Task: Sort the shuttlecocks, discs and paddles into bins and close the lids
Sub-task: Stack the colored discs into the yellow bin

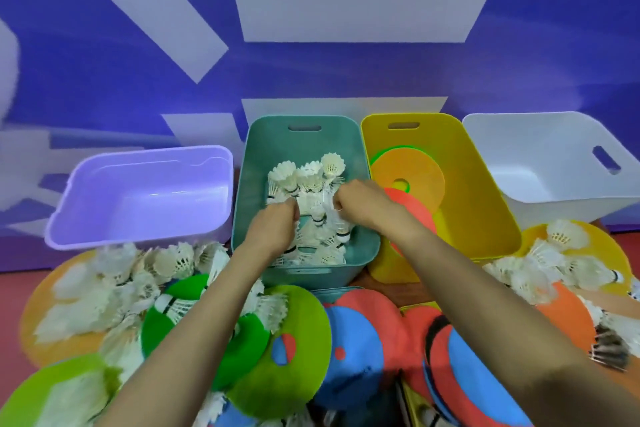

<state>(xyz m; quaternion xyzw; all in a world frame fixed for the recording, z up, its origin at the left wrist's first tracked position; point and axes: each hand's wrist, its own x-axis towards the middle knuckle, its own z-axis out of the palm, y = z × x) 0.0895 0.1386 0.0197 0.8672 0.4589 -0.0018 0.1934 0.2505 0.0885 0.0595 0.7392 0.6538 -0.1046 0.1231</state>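
Shuttlecocks (304, 180) in teal bin (277, 146): rear ones w/ skirts up, rest jumbled.

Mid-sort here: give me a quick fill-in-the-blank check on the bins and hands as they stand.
The left hand and right hand both reach into the bin coloured ___.
It holds ___.
The yellow bin holds ___.
The leftmost bin is coloured ___.
Missing: teal; shuttlecocks; discs; purple.
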